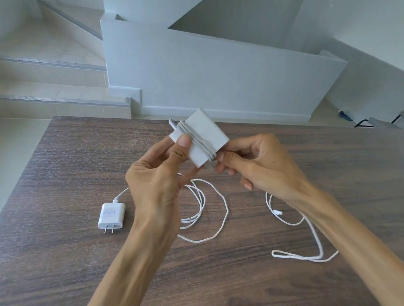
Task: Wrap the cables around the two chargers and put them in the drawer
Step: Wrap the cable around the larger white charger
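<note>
A large white charger block [206, 132] is held above the dark wooden table [50, 172], with a few turns of white cable wound around its middle. My left hand [158, 171] grips its left end, thumb on top. My right hand [259, 164] pinches the cable at the block's lower right corner. The rest of that cable [309, 231] trails under my right forearm and lies in loose loops on the table. A second, smaller white charger [110, 216] lies flat on the table to the left, prongs toward me, its own cable [215, 201] coiled loosely beside it.
The table's far edge runs just behind the held charger. Beyond it are a white low wall [213, 72] and tiled stairs [40, 77]. A dark chair frame [390, 117] stands at the right. No drawer is in view.
</note>
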